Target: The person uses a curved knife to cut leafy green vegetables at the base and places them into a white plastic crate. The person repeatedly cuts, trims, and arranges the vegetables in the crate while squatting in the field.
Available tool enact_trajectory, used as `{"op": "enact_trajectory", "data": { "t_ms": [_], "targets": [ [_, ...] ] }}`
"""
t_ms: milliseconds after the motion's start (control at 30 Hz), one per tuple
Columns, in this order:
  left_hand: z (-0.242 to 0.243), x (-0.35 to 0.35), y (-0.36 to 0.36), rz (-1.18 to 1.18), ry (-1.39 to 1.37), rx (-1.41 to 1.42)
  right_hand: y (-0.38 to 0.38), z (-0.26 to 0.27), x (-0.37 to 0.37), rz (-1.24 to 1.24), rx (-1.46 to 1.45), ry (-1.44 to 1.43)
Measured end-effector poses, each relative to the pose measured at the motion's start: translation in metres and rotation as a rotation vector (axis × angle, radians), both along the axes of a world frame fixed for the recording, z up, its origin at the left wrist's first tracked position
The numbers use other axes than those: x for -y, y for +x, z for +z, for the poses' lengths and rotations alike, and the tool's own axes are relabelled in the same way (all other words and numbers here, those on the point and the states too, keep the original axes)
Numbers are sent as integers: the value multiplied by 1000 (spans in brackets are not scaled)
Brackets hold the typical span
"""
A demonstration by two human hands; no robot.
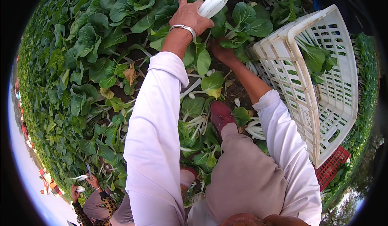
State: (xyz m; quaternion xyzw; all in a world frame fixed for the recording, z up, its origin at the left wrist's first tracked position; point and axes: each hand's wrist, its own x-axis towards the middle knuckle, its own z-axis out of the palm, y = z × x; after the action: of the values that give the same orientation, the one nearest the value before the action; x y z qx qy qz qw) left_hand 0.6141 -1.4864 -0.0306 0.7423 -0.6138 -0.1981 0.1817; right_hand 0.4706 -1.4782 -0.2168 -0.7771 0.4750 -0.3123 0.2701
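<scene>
My left hand (191, 17), with a silver bangle at the wrist, is closed around a bok choy (213, 3) whose white stalks point up and right; its leaves are hidden under the hand. Lower and to the right, my right hand (222, 49) reaches down among the bok choy leaves near the soil. Leaves and shadow cover its fingers, so I cannot tell what it holds. Beside my right forearm, a white plastic crate (289, 42) stands tilted, with cut bok choy (315, 56) inside.
Dense bok choy plants (88, 41) fill the left side. Loose bok choy (256, 129) and leaves lie around my dark red shoe (222, 115). A red plastic crate (332, 168) is at the lower right. At the lower left, a co-worker's hands (93, 182) hold a knife and bok choy.
</scene>
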Motion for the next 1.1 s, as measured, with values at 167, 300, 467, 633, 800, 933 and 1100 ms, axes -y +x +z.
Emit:
{"op": "enact_trajectory", "data": {
  "t_ms": [167, 300, 467, 633, 800, 933, 1100],
  "targets": [
    [-49, -22, 47, 267, 134, -118, -9, -13, 11, -95, -47, 417],
    [-65, -32, 63, 337, 124, -237, -3, -13, 20, -81, -78, 314],
    [-67, -30, 59, 367, 79, -198, -10, -10, 33, -24, -323, 266],
    [-66, -45, 52, 371, 25, -126, -20, 3, 55, 172, -297, 477],
    [-62, -81, 50, 362, -166, -143, -38, 29, 12, 129, -107, 671],
    [-45, -148, 33, 434, -300, -414, -22, 54, -43, -72, 562, 908],
    [-18, -226, 6, 459, -315, -512, 0, 95, -58, 52, 1022, 1158]
  ]
}}
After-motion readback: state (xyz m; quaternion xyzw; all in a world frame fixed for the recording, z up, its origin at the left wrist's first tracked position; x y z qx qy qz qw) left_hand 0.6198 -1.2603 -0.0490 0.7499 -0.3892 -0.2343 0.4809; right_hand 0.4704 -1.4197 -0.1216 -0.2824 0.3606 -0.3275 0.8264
